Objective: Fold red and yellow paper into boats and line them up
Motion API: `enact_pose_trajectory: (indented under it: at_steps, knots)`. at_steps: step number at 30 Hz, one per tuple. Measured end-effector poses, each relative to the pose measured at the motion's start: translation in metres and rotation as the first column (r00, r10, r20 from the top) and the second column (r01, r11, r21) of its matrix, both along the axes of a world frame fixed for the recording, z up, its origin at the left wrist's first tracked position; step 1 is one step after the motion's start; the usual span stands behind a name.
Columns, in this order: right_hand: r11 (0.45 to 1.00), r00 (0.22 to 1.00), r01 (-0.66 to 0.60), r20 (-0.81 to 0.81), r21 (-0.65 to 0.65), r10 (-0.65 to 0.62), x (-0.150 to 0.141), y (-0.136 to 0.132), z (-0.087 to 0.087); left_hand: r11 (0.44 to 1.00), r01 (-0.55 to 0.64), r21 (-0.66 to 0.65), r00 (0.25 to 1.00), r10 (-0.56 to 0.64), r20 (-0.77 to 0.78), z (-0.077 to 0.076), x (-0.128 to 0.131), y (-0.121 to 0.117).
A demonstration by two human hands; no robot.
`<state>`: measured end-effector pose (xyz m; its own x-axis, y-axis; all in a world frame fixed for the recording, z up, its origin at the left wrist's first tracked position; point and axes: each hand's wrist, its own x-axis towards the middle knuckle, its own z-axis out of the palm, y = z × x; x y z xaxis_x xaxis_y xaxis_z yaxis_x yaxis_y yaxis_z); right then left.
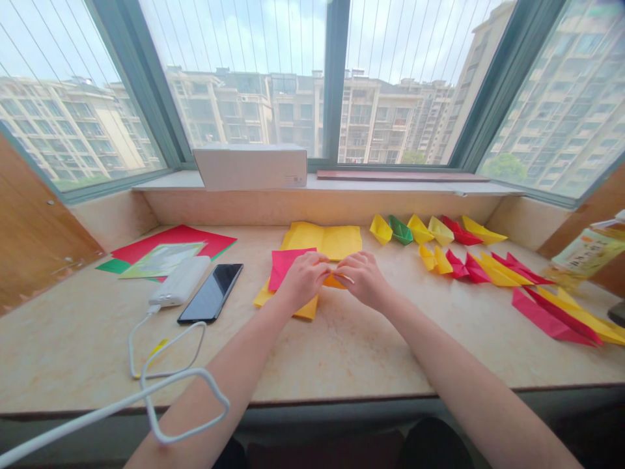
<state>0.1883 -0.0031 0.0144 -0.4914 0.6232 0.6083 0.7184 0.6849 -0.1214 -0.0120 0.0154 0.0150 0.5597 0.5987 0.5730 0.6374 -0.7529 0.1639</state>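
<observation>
Pinching a piece of orange-yellow paper [334, 282], the left hand [305, 276] and right hand [362, 277] nearly meet near a red paper sheet [284, 263].

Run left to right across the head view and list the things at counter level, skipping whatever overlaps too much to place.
Power bank → phone → left hand → orange paper → right hand → green boat → bottle.
</observation>
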Motion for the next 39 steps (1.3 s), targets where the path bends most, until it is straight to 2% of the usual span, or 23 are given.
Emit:
enact_pose_trajectory:
  at_steps: [7,14,21,25,29,32,35,36,37,39]
  knots:
    - [0.988,0.986,0.092,0.125,0.124,-0.108,-0.008,-0.003,0.001,0.998,0.068,0.001,0.997,-0.068,-0.032,0.009,0.003,-0.004]
    - [0.971,0.956,0.156,0.218,0.179,-0.194,-0.011,-0.006,0.003,0.999,0.006,0.041,1.000,-0.006,0.006,0.007,0.001,0.000]
    - [0.983,0.933,0.120,0.324,0.140,-0.160,-0.011,-0.004,0.002,0.993,0.104,0.056,0.993,-0.101,-0.056,0.000,-0.002,0.010]
    - [0.977,0.925,0.165,0.322,0.133,-0.200,-0.010,-0.001,0.000,0.995,0.029,0.093,0.999,-0.026,-0.028,-0.002,-0.004,0.014]
    - [0.951,0.921,0.299,0.237,0.086,-0.310,0.003,-0.002,0.002,0.989,-0.016,0.147,0.997,0.004,0.081,0.002,-0.007,0.015]
    - [0.895,0.885,0.440,0.132,0.075,-0.447,0.033,-0.015,0.009,0.987,-0.011,0.162,0.995,-0.006,0.100,0.003,-0.007,0.015]
    - [0.820,0.812,0.572,0.123,0.029,-0.571,0.086,-0.041,0.016,0.990,0.017,0.139,0.995,-0.030,0.092,0.002,-0.006,0.017]
    - [0.768,0.760,0.641,0.143,0.003,-0.634,0.107,-0.051,0.019,0.992,0.027,0.125,0.995,-0.039,0.095,0.001,-0.005,0.017]
    - [0.689,0.682,0.725,0.167,-0.025,-0.712,0.128,-0.061,0.021,0.993,0.034,0.111,0.994,-0.046,0.100,0.000,-0.005,0.018]
    - [0.488,0.498,0.866,0.248,-0.105,-0.831,0.169,-0.082,0.025,0.995,0.046,0.087,0.993,-0.055,0.107,-0.001,-0.004,0.018]
